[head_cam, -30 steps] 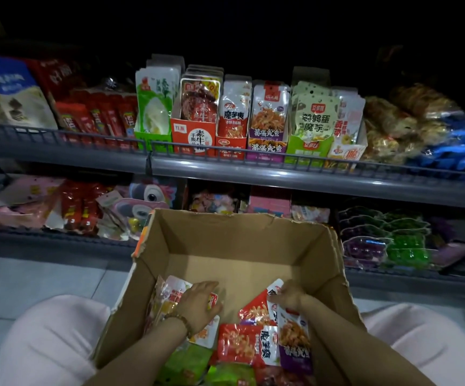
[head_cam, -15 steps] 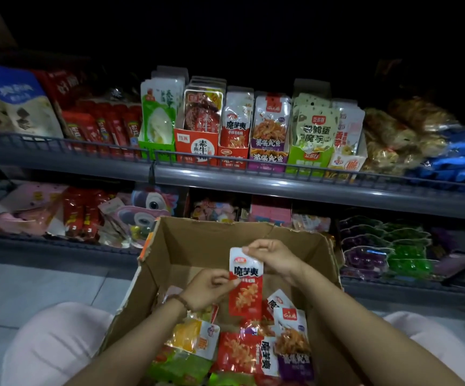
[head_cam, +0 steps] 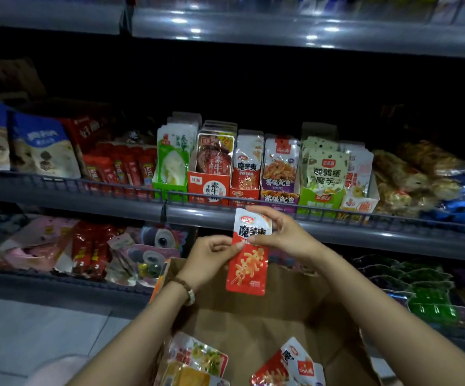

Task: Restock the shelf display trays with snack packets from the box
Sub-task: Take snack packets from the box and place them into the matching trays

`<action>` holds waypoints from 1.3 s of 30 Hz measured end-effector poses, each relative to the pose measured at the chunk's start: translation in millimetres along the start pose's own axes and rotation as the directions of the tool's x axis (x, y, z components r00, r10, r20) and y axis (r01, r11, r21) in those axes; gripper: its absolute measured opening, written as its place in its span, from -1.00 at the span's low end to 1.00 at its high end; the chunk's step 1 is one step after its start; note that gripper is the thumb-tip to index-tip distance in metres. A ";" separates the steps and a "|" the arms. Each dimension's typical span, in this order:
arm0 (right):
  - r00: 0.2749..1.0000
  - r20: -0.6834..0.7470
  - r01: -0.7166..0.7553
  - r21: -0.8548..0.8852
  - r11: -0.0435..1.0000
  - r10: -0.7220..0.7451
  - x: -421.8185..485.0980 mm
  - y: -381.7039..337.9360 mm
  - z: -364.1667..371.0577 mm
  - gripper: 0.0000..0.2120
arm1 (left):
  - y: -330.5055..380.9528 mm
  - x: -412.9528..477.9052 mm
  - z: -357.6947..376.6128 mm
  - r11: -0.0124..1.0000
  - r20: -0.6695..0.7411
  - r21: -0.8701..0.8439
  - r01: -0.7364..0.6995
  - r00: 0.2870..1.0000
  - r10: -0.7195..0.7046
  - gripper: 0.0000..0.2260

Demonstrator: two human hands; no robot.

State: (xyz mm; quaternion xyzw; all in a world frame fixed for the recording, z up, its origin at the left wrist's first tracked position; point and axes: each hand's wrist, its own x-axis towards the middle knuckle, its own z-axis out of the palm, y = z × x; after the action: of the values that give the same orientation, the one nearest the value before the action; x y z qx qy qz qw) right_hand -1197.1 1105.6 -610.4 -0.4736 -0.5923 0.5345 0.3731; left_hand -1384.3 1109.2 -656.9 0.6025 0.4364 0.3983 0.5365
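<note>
Several loose foil snack packets [head_cam: 198, 356] lie in the bottom of the open brown cardboard box [head_cam: 253, 321], nearest to where I stand. Red-and-white ones sit toward the box's right side, yellow and orange ones toward its left.

Over the box, the left hand [head_cam: 207, 260], a brown beaded bracelet [head_cam: 188, 291] at its wrist, pinches the left edge of a red-and-white foil packet [head_cam: 249, 266] between thumb and fingertips. The right hand [head_cam: 283, 232] has its grip closed round the packet's white upper part. So both grips hold the one packet, which hangs upright above the box's far wall, clear of the packets below.

Beyond the box to its left, a low grey shelf [head_cam: 30, 282] carries red sachets [head_cam: 86, 252] and pink packs [head_cam: 39, 240]. Beyond the box to its right are green jelly packs [head_cam: 432, 305].

Higher, behind the box, a grey metal shelf [head_cam: 379, 232] bears a row of card display trays [head_cam: 280, 200] standing side by side, each filled with upright packets. The red card tray [head_cam: 242, 194] in that row, in line with the box's middle, shows the same red-and-white design.

Farthest up from the box, another grey shelf edge [head_cam: 281, 34] catches the light.
</note>
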 end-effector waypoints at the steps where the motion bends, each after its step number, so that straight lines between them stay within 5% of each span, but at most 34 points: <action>1: 1.000 0.025 0.004 -0.011 1.000 -0.004 3.7 -5.1 -2.9 -0.43 | 7.6 5.9 -0.8 1.000 -0.008 -0.004 -0.020 1.000 0.020 -0.90; 7: 0.998 0.042 0.057 -0.105 0.993 -0.053 28.3 -44.8 -29.2 -0.33 | 38.6 45.4 -4.7 0.992 -0.035 0.031 -0.124 0.992 0.125 -0.92; 9: 0.994 -0.052 0.090 -0.135 0.987 -0.098 41.6 -62.2 -40.8 -0.32 | 40.3 60.8 -11.0 0.974 -0.086 0.129 -0.186 0.976 0.198 -0.87; 15: 0.836 -0.452 0.250 -0.191 0.949 -0.311 106.4 -83.2 -70.5 -0.37 | 26.1 90.2 -30.3 0.643 -0.086 0.730 -0.231 0.903 0.422 -0.48; 17: 0.810 -0.490 0.210 -0.269 0.940 -0.322 131.4 -78.1 -75.7 -0.39 | 17.8 93.1 -31.4 0.557 -0.045 0.804 -0.211 0.911 0.410 -0.44; 20: 0.863 -0.412 0.109 -0.411 0.905 -0.291 157.1 -62.2 -74.4 -0.37 | 8.4 92.7 -30.9 0.481 0.000 0.848 -0.223 0.907 0.421 -0.41; 26: 0.928 -0.258 -0.034 -0.778 0.627 -0.270 171.5 -30.1 -65.0 -0.19 | -2.7 87.1 -26.9 0.484 -0.016 0.848 -0.218 0.901 0.434 -0.39; 31: 0.930 -0.223 -0.044 -0.856 0.515 -0.292 165.6 -27.8 -60.1 -0.20 | -14.2 67.8 -16.0 0.502 0.011 0.835 -0.226 0.919 0.395 -0.41; 34: 0.912 -0.206 0.030 -0.830 0.557 -0.356 148.6 -29.1 -57.0 -0.28 | -24.3 52.9 -9.8 0.524 0.032 0.817 -0.241 0.926 0.376 -0.42; 39: 0.904 -0.203 0.187 -0.602 0.776 -0.376 74.9 -25.7 -39.5 -0.46 | -50.8 17.0 0.1 0.586 0.054 0.780 -0.219 0.957 0.285 -0.41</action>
State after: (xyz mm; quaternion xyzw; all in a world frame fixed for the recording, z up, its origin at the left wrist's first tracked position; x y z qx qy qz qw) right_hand -1184.2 1189.1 -583.9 -0.5459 -0.7226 0.1888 0.3798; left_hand -1384.1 1127.6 -707.1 0.8145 0.4958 0.2646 0.1437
